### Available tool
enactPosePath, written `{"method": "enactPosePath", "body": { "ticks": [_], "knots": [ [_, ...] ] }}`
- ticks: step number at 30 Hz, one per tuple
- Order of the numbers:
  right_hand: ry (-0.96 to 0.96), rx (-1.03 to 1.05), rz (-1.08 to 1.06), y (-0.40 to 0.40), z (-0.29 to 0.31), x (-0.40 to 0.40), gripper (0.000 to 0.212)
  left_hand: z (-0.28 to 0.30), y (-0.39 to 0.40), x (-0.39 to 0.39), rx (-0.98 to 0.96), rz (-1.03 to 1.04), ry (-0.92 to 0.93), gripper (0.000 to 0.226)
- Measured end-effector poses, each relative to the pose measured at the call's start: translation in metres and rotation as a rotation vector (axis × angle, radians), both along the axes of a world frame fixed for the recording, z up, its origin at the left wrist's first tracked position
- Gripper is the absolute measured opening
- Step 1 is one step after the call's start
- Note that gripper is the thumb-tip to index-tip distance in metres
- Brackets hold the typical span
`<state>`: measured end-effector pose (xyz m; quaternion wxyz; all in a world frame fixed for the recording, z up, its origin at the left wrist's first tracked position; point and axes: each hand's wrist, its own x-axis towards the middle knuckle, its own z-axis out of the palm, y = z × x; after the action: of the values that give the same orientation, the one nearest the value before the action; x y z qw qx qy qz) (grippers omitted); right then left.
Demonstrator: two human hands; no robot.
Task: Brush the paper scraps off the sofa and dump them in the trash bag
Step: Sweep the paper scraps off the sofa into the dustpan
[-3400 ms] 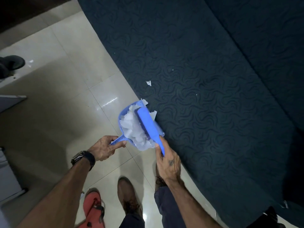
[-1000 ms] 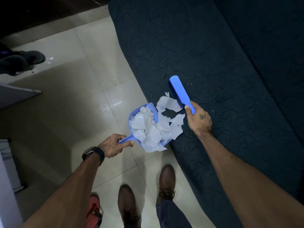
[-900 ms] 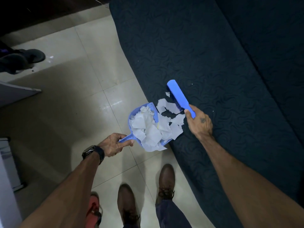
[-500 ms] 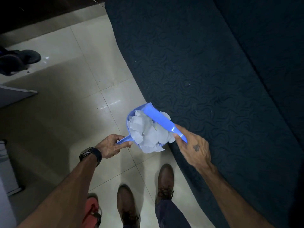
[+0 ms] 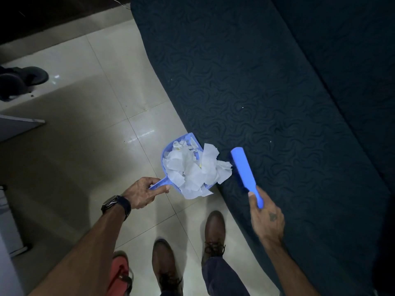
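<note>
The left hand (image 5: 141, 194) has its fingers curled round the handle of a blue dustpan (image 5: 171, 153) heaped with paper scraps (image 5: 192, 169), held against the sofa (image 5: 267, 92) front edge. The right hand (image 5: 267, 216) grips a blue brush (image 5: 244, 169) over the seat, just right of the scraps. Tiny white specks, perhaps paper, dot the sofa.

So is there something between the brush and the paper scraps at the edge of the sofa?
Nothing visible. The brush, held in the right hand, lies on the sofa just right of the paper scraps heaped in the dustpan, which the left hand holds at the sofa's edge. The trash bag is not in view.
</note>
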<state>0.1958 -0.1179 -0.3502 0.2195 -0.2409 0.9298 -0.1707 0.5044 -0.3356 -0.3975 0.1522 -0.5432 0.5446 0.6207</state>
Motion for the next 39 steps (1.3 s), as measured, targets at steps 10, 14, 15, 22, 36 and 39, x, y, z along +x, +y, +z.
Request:
{"method": "enactPosePath", "body": {
  "ticks": [10, 14, 15, 22, 36, 39],
  "knots": [
    [-0.004, -0.134, 0.188, -0.015, 0.006, 0.059, 0.037, -0.001, 0.008, -0.004, 0.018, -0.016, 0.011, 0.044],
    [0.01, -0.119, 0.147, -0.014, 0.015, 0.049, 0.038, 0.003, 0.01, -0.001, 0.013, -0.012, 0.01, 0.043],
    [-0.004, -0.123, 0.135, -0.013, 0.015, 0.045, 0.039, 0.004, 0.011, -0.001, 0.01, -0.012, 0.014, 0.042],
    [-0.009, -0.116, 0.132, 0.002, 0.013, 0.037, 0.042, 0.003, 0.023, 0.009, 0.024, 0.029, 0.033, 0.036],
    [-0.006, -0.141, -0.008, 0.019, 0.023, 0.04, 0.04, 0.002, 0.039, 0.016, 0.015, 0.028, 0.038, 0.039],
    [-0.028, -0.151, -0.022, 0.027, 0.027, 0.043, 0.041, 0.005, 0.04, 0.016, 0.008, 0.018, 0.041, 0.04]
  ]
}}
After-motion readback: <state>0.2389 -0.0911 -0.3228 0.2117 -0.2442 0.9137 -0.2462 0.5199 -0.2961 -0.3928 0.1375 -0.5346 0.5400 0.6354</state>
